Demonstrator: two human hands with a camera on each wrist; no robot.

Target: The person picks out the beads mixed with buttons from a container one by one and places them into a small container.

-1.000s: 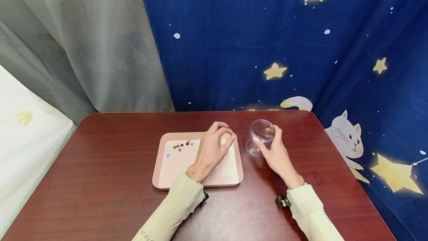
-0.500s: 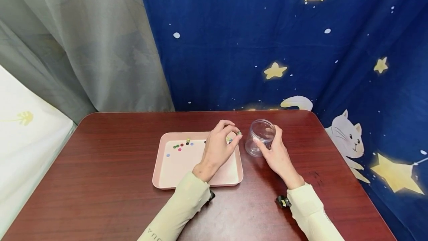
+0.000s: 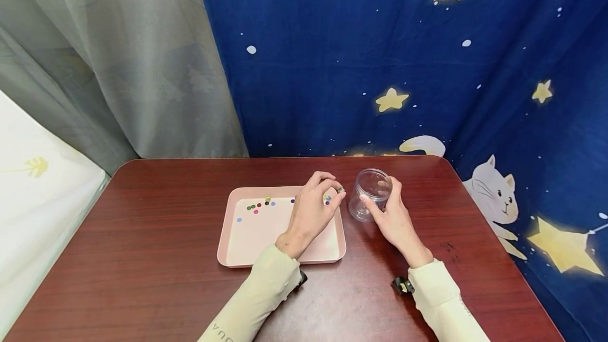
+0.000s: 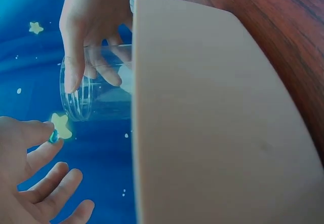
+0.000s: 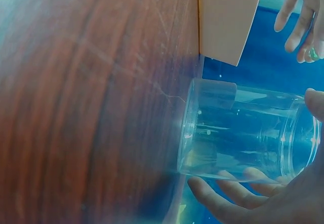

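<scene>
Between thumb and index finger my left hand [image 3: 311,207] pinches a small, shiny green bead [image 4: 53,136]. That hand is above the right part of the pink tray [image 3: 222,236], its fingertips by the right rim and a short way left of the jar. The clear, lidless jar [image 3: 362,210] stands upright on the table, its mouth facing up. My right hand [image 3: 396,223] grips the jar from its right side, thumb at the front and fingers round behind. No bead shows inside the jar [image 5: 243,133] in the right wrist view.
Several small coloured beads [image 3: 258,205] lie along the tray's back left, and more beads [image 3: 327,200] near its back right corner, partly behind the left hand. The brown wooden table [image 3: 157,236] ends at a blue star-patterned curtain [image 3: 332,67].
My left hand has moved right with the green bead, from over the tray toward the jar, slowing in the last half second. The right hand and the jar stay in place.
</scene>
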